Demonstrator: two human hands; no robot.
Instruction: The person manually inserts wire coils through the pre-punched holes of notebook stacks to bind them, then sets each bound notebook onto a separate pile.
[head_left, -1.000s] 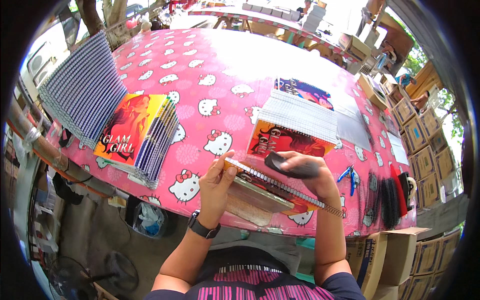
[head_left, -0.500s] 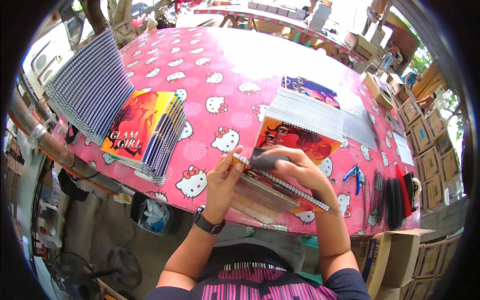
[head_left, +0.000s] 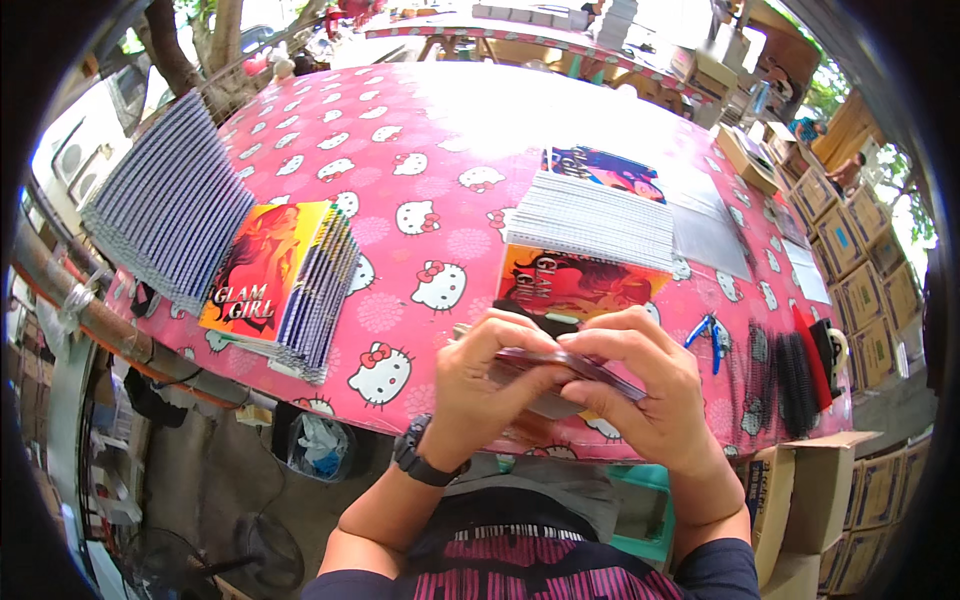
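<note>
A thin notebook (head_left: 612, 379) is held up close to the near table edge, tilted with its edge toward me. My left hand (head_left: 492, 372) grips it from the left, thumb and fingers pressed together. My right hand (head_left: 645, 385) pinches it from the right, and the fingertips of both hands nearly meet. Part of its cover and binding is hidden by my fingers. Just beyond stands a pile of red and yellow covered notebooks with white page blocks (head_left: 590, 225). A dark object (head_left: 548, 320) shows partly behind my fingers.
Stacked spiral notebooks (head_left: 165, 205) and fanned red-yellow ones (head_left: 265, 270) stand at left. On the right lie blue pliers (head_left: 712, 340), black wire coils (head_left: 785, 385) and clear plastic sheets (head_left: 705, 235). An open carton (head_left: 800, 510) stands below the right edge.
My right hand has let go of the dark pad and now holds the notebook together with my left. The notebook has been tipped up, and the view has shifted slightly.
</note>
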